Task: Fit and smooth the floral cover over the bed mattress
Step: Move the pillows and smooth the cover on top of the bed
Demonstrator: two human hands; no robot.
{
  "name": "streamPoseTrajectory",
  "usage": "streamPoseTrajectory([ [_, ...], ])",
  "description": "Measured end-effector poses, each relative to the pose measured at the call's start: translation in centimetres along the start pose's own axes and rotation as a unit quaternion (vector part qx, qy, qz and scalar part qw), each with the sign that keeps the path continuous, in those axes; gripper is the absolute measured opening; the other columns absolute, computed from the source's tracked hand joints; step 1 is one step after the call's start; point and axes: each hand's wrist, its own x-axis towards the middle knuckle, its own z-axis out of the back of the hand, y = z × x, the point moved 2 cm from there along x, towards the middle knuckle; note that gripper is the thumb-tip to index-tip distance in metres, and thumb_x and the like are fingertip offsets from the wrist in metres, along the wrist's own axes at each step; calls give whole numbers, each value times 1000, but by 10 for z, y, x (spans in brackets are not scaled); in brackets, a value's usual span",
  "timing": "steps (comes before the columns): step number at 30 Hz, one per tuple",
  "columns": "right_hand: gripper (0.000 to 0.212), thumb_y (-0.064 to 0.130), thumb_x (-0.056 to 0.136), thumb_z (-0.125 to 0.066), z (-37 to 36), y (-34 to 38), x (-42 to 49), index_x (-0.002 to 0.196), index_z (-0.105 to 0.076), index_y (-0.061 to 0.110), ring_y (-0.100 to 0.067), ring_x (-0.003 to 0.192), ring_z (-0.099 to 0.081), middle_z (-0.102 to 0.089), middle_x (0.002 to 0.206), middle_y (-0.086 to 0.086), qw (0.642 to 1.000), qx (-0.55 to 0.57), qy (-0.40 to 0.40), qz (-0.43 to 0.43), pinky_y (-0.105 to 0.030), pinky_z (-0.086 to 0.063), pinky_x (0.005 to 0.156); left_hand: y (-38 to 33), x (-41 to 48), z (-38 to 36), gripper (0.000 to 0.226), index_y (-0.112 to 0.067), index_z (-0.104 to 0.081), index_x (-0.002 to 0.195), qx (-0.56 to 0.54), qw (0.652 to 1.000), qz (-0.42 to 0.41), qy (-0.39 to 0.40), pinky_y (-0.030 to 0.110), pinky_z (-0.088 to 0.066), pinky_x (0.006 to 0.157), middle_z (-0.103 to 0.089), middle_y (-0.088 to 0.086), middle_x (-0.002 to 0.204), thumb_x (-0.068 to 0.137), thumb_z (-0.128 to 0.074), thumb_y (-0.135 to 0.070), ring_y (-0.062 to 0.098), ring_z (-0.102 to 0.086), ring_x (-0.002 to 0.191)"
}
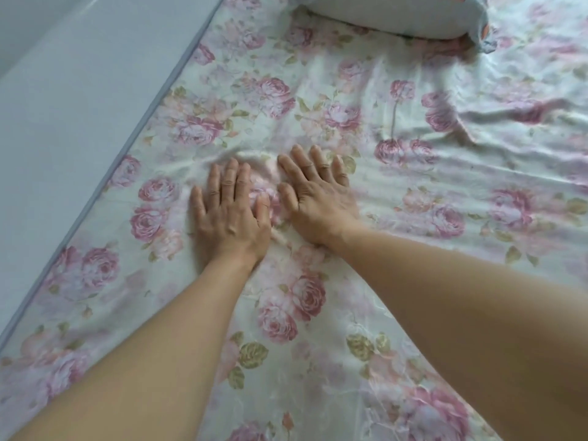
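Observation:
The floral cover, white with pink roses and green leaves, lies spread over the bed mattress and fills most of the view. My left hand and my right hand rest side by side, palms down and fingers spread, pressing flat on the cover near its middle. Neither hand holds any cloth. Small ripples bunch just ahead of my fingertips. Larger folds and wrinkles run across the cover to the right of my right hand.
A pale wall runs along the bed's left side, meeting the cover at a grey-edged seam. A white pillow with a patterned end lies at the far top of the bed.

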Motion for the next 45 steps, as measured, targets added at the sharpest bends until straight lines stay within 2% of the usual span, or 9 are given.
streamPoseTrajectory([
  [5,58,51,97,-12,-1,-1,1,152,-4,36,-15,145,17,7,160,9,1000,0,-14,1,-45,11,117,6,42,-5,73,-21,-6,155,-8,998,61,-8,43,3,120,-1,-3,163,93,-17,-58,19,3,149],
  [11,60,51,96,-17,2,-1,15,152,-7,35,-15,146,15,5,160,9,1000,0,-27,9,-43,11,118,8,77,-4,79,-21,3,155,30,999,18,32,43,5,120,9,-3,162,92,-15,-65,16,11,149],
  [13,60,52,96,-16,2,-1,16,152,-6,34,-15,146,15,5,160,9,999,-7,-30,6,-43,10,118,7,87,-2,86,-18,-3,155,-2,999,36,23,41,3,120,2,0,163,89,-16,-72,17,5,149],
  [16,60,51,96,-16,2,0,15,152,-6,34,-14,146,16,5,160,9,999,-11,-37,3,-44,9,118,-5,114,5,96,-15,-17,153,-71,989,133,-7,42,-6,115,-14,3,161,83,-21,-81,22,-10,146],
  [20,59,50,97,-18,2,0,15,152,-7,35,-14,146,16,4,160,10,999,-5,-39,3,-44,10,117,-9,153,11,76,-16,-47,127,-90,966,239,-40,44,-24,102,-40,10,141,79,-46,-75,30,-31,131],
  [24,60,50,96,-20,3,0,15,153,-8,34,-15,146,15,3,160,10,999,-4,-40,6,-45,10,117,-1,173,13,39,-21,-62,113,-80,972,223,-14,47,-28,100,-48,11,131,88,-52,-49,33,-37,125],
  [28,63,51,95,-20,3,0,19,153,-6,31,-15,146,14,5,161,7,999,-12,-40,2,-45,6,118,0,172,16,26,-21,-65,110,-93,977,191,-20,48,-29,100,-51,11,130,95,-48,-34,33,-39,125],
  [36,68,45,92,-26,6,-5,28,153,-13,20,-13,147,-3,-8,161,2,994,12,-107,-15,-44,1,119,18,175,13,27,-9,-55,115,-88,987,112,-80,47,-42,93,-60,15,119,99,-43,-27,37,-53,114],
  [45,60,42,91,-29,7,-6,30,146,-31,19,-17,144,-15,-25,155,1,989,32,-133,-50,-39,-2,119,14,174,3,32,0,-47,120,-34,989,100,-107,49,-33,96,-56,25,123,98,-40,-23,42,-47,118],
])
